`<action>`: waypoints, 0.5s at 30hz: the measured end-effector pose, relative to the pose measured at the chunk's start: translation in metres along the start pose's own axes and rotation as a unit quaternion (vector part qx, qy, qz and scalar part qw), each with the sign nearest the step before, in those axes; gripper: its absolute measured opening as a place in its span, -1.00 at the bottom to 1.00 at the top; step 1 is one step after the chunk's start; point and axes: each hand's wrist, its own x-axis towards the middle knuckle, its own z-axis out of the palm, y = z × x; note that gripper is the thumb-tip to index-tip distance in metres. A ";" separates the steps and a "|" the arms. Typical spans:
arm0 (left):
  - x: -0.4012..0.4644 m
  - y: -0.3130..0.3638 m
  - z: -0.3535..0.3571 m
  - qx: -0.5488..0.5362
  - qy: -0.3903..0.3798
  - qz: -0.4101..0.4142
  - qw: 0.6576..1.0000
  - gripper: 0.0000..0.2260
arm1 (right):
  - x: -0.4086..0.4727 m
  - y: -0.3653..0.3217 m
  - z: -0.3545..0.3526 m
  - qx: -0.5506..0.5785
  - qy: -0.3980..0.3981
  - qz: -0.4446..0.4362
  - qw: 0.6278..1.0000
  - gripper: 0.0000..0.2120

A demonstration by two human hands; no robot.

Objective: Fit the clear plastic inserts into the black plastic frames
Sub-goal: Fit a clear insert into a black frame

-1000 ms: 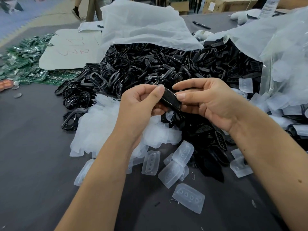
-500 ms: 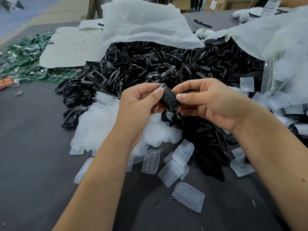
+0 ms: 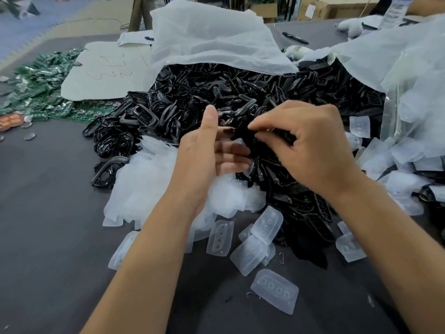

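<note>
A big heap of black plastic frames [image 3: 216,97] spills from a white bag at the centre of the head view. In front of it lies a mound of clear plastic inserts [image 3: 149,179]. Several loose inserts are scattered nearer me, one of them [image 3: 274,290] lying closest. My left hand [image 3: 212,160] is open, palm turned right and fingers spread, holding nothing. My right hand [image 3: 310,145] is over the black heap, with thumb and forefinger pinched on a black frame [image 3: 281,137] that is blurred and partly hidden under the fingers.
Green circuit boards [image 3: 36,85] and a scribbled paper sheet [image 3: 103,68] lie at the far left. At the right, a clear bag [image 3: 414,112] holds more inserts. A pen [image 3: 295,37] lies at the back. The dark grey table [image 3: 48,237] stretches left and front.
Both hands held one black piece between them. My left hand has let go and opened, while the right hand has carried the piece forward and down over the black heap.
</note>
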 end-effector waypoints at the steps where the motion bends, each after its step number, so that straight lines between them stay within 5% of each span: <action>1: 0.000 0.000 -0.002 -0.006 -0.006 0.001 1.000 -0.55 | -0.001 0.000 0.002 -0.003 -0.004 -0.028 1.000 -0.87; 4: 0.000 -0.001 -0.003 -0.004 -0.017 0.030 0.999 -0.88 | -0.003 0.001 0.007 0.024 -0.001 -0.038 0.999 -0.88; 10: -0.001 -0.004 0.000 0.016 -0.018 0.066 0.998 -0.87 | -0.005 0.007 0.009 0.157 0.085 0.171 0.969 -0.85; 15: -0.001 -0.005 -0.001 0.021 -0.018 0.077 0.997 -0.87 | -0.004 0.002 0.012 0.192 0.073 0.201 0.958 -0.92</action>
